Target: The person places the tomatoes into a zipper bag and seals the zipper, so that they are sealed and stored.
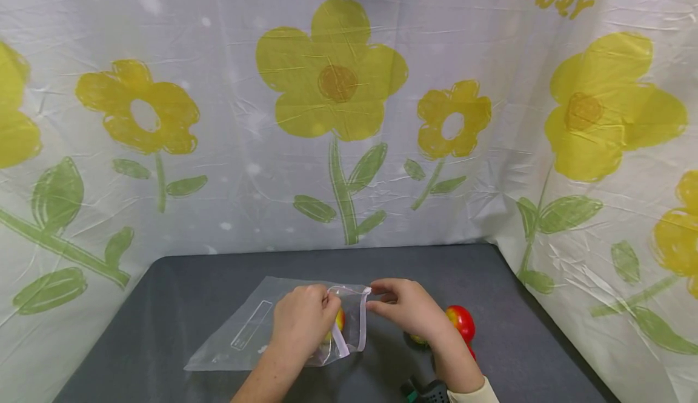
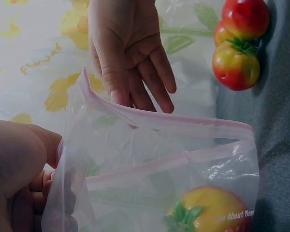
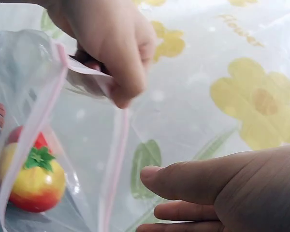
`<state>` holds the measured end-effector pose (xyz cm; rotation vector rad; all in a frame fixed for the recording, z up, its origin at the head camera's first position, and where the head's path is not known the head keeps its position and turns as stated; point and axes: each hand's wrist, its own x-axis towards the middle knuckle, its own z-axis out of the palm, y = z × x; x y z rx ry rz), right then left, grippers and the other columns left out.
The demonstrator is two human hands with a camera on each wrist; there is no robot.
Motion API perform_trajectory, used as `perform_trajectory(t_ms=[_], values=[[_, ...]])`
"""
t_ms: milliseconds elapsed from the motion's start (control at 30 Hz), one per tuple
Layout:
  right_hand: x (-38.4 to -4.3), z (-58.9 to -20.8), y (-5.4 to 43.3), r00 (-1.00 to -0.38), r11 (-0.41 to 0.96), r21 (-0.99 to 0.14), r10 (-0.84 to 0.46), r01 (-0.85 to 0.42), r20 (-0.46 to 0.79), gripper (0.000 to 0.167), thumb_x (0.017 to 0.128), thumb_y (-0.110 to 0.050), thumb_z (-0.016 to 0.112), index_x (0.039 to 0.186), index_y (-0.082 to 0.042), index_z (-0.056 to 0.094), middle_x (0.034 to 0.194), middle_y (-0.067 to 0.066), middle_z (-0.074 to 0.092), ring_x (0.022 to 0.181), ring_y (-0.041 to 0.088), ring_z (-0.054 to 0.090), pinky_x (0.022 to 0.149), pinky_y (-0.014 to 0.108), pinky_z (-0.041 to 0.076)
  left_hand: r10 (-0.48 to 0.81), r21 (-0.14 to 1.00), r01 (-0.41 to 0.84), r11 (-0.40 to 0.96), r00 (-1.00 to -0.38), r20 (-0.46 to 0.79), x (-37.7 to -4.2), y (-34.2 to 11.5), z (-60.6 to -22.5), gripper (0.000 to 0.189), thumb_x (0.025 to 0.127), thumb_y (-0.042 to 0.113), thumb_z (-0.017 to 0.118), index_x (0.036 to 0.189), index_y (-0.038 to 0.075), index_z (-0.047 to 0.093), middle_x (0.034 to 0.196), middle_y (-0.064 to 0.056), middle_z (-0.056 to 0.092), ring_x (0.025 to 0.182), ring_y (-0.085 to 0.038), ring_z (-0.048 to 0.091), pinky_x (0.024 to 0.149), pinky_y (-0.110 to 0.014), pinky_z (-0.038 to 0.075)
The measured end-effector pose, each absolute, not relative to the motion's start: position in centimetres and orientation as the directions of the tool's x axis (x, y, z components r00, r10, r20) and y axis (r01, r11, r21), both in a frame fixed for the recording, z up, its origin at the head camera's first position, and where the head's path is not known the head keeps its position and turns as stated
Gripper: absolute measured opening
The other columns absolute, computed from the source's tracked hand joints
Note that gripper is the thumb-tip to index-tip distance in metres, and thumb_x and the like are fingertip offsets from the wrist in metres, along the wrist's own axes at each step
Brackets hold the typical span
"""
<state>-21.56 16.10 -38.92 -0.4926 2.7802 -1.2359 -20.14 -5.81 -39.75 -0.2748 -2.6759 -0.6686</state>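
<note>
Head view: clear bag (image 1: 257, 321) in left grip (image 1: 303, 317)

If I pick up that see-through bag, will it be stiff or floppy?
The bag would probably flop, since its thin sides crease and bend. It may feel slippery too, because it looks shiny. The round fruit inside might roll.

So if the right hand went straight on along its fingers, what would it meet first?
Most likely the clear bag's zip edge, just ahead of the right hand; whether they touch is unclear.
</note>
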Motion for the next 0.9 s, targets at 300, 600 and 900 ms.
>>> perform_trajectory(t_ms=[300,600,900], values=[[-21.4,-38.1,17.9,-0.974,0.643,-0.744,-0.223,-0.179,0.042,0.046,0.091,-0.033,0.078,0.129,-0.009,0.070,0.125,0.005,0.069,0.109,0.025,0.068,0.091,0.045,0.055,0.090,0.422,0.268,0.866,-0.914,0.395,-20.1,-5.8,-39.7,0.041,0.089,0.023,0.059,0.053,0.017,0.041,0.050,0.006,0.032,0.045,-0.011,0.033,0.045,-0.030,0.025],[-21.4,-37.5,19.4,-0.989,0.634,-0.766,-0.147,-0.105,0.014,0.046,0.092,-0.030,0.076,0.131,-0.008,0.068,0.128,0.006,0.068,0.113,0.024,0.067,0.093,0.045,0.053,0.091,0.421,0.280,0.863,-0.905,0.415,-20.1,-5.9,-39.8,0.040,0.087,0.021,0.058,0.053,0.018,0.039,0.050,0.007,0.030,0.045,-0.011,0.033,0.045,-0.030,0.025],[-21.4,-37.2,21.3,-0.988,0.621,-0.779,-0.153,-0.088,-0.010,0.050,0.093,-0.031,0.075,0.136,-0.006,0.065,0.131,0.008,0.066,0.118,0.027,0.065,0.094,0.045,0.053,0.091,0.418,0.281,0.864,-0.903,0.420,-20.1,-5.9,-39.8,0.040,0.087,0.021,0.059,0.053,0.018,0.038,0.051,0.008,0.030,0.046,-0.011,0.032,0.045,-0.031,0.024]])
